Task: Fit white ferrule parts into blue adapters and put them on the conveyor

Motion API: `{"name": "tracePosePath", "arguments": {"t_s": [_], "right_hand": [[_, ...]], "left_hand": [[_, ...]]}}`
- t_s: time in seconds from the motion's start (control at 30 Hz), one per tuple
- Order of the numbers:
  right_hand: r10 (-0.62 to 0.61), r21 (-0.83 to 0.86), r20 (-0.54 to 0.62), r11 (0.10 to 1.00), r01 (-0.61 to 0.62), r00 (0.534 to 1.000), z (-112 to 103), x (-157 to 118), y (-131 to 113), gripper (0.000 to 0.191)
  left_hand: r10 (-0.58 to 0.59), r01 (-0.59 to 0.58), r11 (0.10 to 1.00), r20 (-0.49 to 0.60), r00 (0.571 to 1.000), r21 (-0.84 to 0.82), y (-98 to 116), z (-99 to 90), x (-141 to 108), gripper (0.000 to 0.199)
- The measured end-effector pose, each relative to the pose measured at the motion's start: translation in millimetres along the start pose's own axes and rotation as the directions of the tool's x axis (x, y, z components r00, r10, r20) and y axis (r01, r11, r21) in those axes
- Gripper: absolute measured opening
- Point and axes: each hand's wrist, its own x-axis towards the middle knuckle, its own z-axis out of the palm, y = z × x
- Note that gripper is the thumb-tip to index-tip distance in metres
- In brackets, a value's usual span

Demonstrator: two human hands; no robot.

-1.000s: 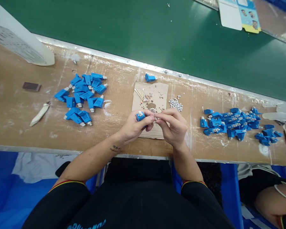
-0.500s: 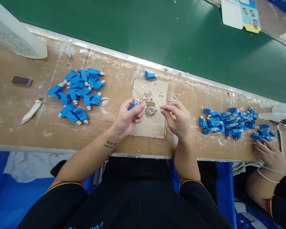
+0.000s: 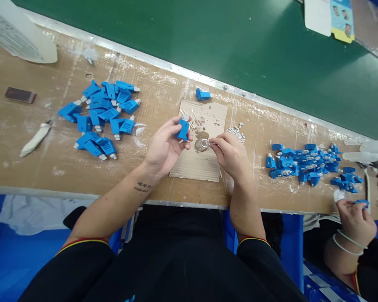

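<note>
My left hand (image 3: pixel 167 144) is closed round a blue plastic part (image 3: pixel 183 129) with a pale tip, its broad face turned up. Across from it, my right hand (image 3: pixel 229 152) pinches with thumb and forefinger at the edge of a small round dish (image 3: pixel 203 144); whatever lies between those fingertips is too small to name. The dish sits on a brown-stained piece of cardboard (image 3: pixel 195 167). Several thin sticks (image 3: pixel 193 117) lie beyond the dish, partly behind the left hand. Small grey-white pieces (image 3: pixel 236 133) are heaped just beyond my right hand.
Blue parts with pale tips lie in a pile (image 3: pixel 101 109) at left and another (image 3: pixel 305 161) at right. One blue part (image 3: pixel 203 95) lies behind the cardboard. A white-wrapped blade (image 3: pixel 36 139) is far left. At right, a co-worker's hand (image 3: pixel 355 220) holds a blue part.
My left hand has turned the blue part so its broad face shows. My right hand has moved left to the dish. The co-worker's hand has drawn back from the pile with a blue part.
</note>
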Motion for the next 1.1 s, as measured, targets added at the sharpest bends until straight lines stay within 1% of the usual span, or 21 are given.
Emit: {"name": "tracePosePath", "arguments": {"t_s": [0.17, 0.37, 0.43, 0.5, 0.57, 0.63, 0.73, 0.83, 0.93, 1.03, 1.1], "right_hand": [[-0.039, -0.014, 0.001, 0.999, 0.039, 0.999, -2, 1, -1, 0.019], [0.002, 0.008, 0.026, 1.000, -0.003, 1.000, -1, 1, -1, 0.020], [0.003, 0.046, -0.012, 0.999, -0.003, 1.000, -5, 2, -2, 0.019], [0.021, 0.122, -0.089, 0.993, -0.010, 0.996, -11, 2, -5, 0.016], [0.068, 0.213, -0.187, 0.977, -0.027, 0.980, -19, 2, -8, 0.012], [0.110, 0.301, -0.280, 0.953, -0.022, 0.954, -24, 2, -13, 0.010], [0.136, 0.423, -0.358, 0.906, 0.031, 0.924, -26, 3, -20, 0.010], [0.163, 0.546, -0.359, 0.835, 0.065, 0.919, -21, 3, -26, 0.012], [0.162, 0.632, -0.315, 0.771, 0.079, 0.935, -14, 3, -30, 0.011], [0.162, 0.649, -0.275, 0.758, 0.059, 0.948, -10, 3, -33, 0.013], [0.161, 0.653, -0.271, 0.755, 0.058, 0.949, -8, 3, -34, 0.015]], "left_hand": [[0.021, -0.021, 1.000, 0.014, 1.000, 0.006, -3, -1.5, 0, 0.014], [0.036, -0.036, 0.999, 0.006, 0.999, 0.003, -5, -1.5, 1, 0.019], [0.045, -0.045, 0.999, 0.014, 0.999, 0.018, -6, -2.7, 1, 0.020], [0.062, -0.063, 0.997, 0.032, 0.998, 0.035, -7, -4.2, 1, 0.023], [0.088, -0.092, 0.994, 0.067, 0.994, 0.059, -9, -5.1, 0, 0.028], [0.112, -0.123, 0.988, 0.124, 0.986, 0.093, -12, -5.1, -2, 0.034], [0.097, -0.134, 0.980, 0.232, 0.968, 0.148, -17, -4.3, -5, 0.043], [0.051, -0.114, 0.978, 0.331, 0.942, 0.173, -23, -4.6, -7, 0.046], [0.024, -0.111, 0.975, 0.406, 0.914, 0.193, -26, -5.6, -8, 0.045], [0.012, -0.117, 0.971, 0.449, 0.894, 0.208, -27, -6.0, -9, 0.042], [0.009, -0.115, 0.970, 0.445, 0.896, 0.213, -27, -5.8, -9, 0.043]]}}
